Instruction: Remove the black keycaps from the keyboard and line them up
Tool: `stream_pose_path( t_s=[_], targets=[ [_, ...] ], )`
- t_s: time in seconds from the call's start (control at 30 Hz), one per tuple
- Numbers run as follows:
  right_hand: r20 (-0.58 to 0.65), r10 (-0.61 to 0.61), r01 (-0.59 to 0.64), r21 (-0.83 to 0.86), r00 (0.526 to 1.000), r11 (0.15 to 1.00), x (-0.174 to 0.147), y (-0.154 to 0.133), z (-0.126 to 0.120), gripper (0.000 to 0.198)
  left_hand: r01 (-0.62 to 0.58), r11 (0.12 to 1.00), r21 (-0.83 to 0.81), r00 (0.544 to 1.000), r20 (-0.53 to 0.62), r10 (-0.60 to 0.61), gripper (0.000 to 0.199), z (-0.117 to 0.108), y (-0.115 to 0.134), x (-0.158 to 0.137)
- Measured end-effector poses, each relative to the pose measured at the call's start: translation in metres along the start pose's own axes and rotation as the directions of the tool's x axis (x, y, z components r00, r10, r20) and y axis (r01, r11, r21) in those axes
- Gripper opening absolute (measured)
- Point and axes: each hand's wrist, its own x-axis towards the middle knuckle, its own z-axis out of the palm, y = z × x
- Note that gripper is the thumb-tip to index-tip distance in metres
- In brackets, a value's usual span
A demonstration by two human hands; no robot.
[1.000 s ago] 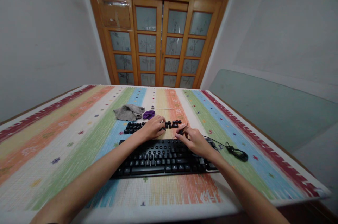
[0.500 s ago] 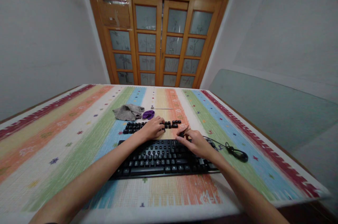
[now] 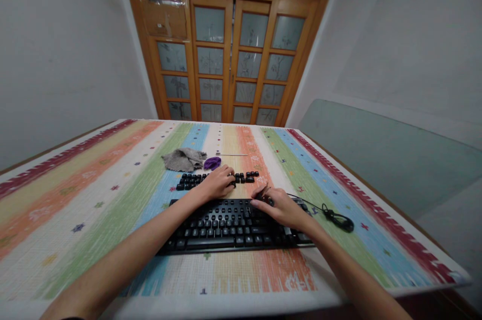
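A black keyboard (image 3: pixel 214 227) lies in front of me, with bare key posts showing in its upper rows. Behind it, loose black keycaps (image 3: pixel 188 180) stand in rows on the cloth. My left hand (image 3: pixel 221 182) reaches over the keyboard to these rows, its fingers curled down on a keycap that they partly hide. Above the keyboard's right part, my right hand (image 3: pixel 277 203) is closed, thumb and fingers pinching a small dark piece that looks like a keycap, mostly covered by the fingers.
A grey cloth (image 3: pixel 184 159) and a bunched purple cloth (image 3: pixel 212 163) lie behind the keycaps, near a thin metal rod (image 3: pixel 233 154). The coiled keyboard cable (image 3: pixel 339 218) rests at the right on the striped tablecloth (image 3: pixel 113 219).
My right hand has turned slightly, and the dark piece in its fingers is now more hidden. My left hand stays at the same keycaps. The view has shifted very slightly.
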Motion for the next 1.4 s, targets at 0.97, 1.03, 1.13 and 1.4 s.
stream_pose_path(
  t_s=[0.97, 1.03, 1.13, 1.4],
  targets=[
    [0.025, 0.02, -0.017, -0.092, 0.999, 0.996, -0.004, -0.01, 0.019, 0.017, -0.005, 0.974, -0.227, 0.987, 0.158, 0.042, 0.018, -0.022, 0.042, -0.044],
    [0.063, 0.017, -0.01, -0.113, 0.998, 0.993, -0.002, -0.011, 0.016, 0.018, 0.002, 0.974, -0.228, 0.986, 0.164, 0.036, 0.018, -0.022, 0.041, -0.044],
    [0.099, 0.017, -0.005, -0.121, 0.995, 0.993, 0.002, -0.011, 0.011, 0.019, 0.01, 0.971, -0.239, 0.986, 0.166, 0.031, 0.018, -0.021, 0.041, -0.045],
    [0.119, 0.082, -0.095, 0.108, 0.99, 0.99, 0.01, 0.01, 0.009, 0.03, 0.009, 0.968, -0.249, 0.987, 0.158, 0.031, 0.019, -0.022, 0.04, -0.045]
  ],
)
